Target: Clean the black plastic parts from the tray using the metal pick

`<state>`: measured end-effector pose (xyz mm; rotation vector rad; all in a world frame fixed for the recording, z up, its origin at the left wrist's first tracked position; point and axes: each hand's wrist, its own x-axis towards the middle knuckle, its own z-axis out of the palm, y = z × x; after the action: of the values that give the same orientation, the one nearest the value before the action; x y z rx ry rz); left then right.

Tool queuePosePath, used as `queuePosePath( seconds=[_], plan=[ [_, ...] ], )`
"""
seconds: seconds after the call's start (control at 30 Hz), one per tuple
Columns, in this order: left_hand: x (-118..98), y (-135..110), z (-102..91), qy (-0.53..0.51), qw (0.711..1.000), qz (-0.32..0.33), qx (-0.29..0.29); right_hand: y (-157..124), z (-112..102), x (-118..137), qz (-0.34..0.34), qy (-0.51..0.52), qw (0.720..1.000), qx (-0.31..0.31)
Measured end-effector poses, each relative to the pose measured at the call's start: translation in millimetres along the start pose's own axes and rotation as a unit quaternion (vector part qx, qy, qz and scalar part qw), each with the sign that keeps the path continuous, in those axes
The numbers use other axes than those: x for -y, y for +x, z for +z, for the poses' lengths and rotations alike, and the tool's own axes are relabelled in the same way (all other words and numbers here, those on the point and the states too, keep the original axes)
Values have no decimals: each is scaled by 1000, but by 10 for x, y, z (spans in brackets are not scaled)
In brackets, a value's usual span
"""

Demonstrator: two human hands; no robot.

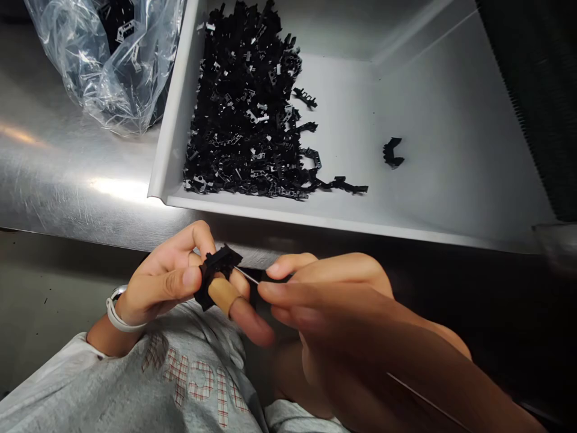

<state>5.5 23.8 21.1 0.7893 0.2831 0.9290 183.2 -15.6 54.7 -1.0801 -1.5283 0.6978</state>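
My left hand is closed around a small black plastic part, its thumb pressed on the near side. A tan wrap covers one finger, which passes across the part. In my right hand, thumb and fingers pinch a thin metal pick. The tip of the pick reaches the right side of the part; whether it touches is too small to tell. The rest of the tool is hidden by my fingers. Both hands are just below the front wall of a white tray.
A dense pile of black plastic parts fills the tray's left side. A curved black part lies alone farther right. Left of the tray, a clear plastic bag with more parts rests on the metal table. A dark ridged object stands at the right.
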Motion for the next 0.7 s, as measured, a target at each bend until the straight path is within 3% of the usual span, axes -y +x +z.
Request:
queuePosePath(
  seconds=[0.07, 0.2, 0.37, 0.5, 0.6, 0.7],
  plan=[
    [4, 2, 0, -6, 1000, 9, 8, -6, -62, -12, 8, -10, 1000, -24],
    [-25, -3, 20, -2, 1000, -4, -10, -30, -66, 44, 3, -9, 1000, 16],
    [-37, -11, 30, -2, 1000, -9, -15, -23, -13, 67, 44, -11, 997, -55],
    [-17, -14, 33, -8, 1000, -5, 1, 5, 25, 52, -51, -13, 999, -8],
    [-22, -44, 28, -8, 999, -35, -13, -9, 81, 100, 11, -22, 994, -109],
    [-29, -77, 27, -14, 999, -37, -9, -48, 106, 141, 14, -42, 994, -96]
  ],
)
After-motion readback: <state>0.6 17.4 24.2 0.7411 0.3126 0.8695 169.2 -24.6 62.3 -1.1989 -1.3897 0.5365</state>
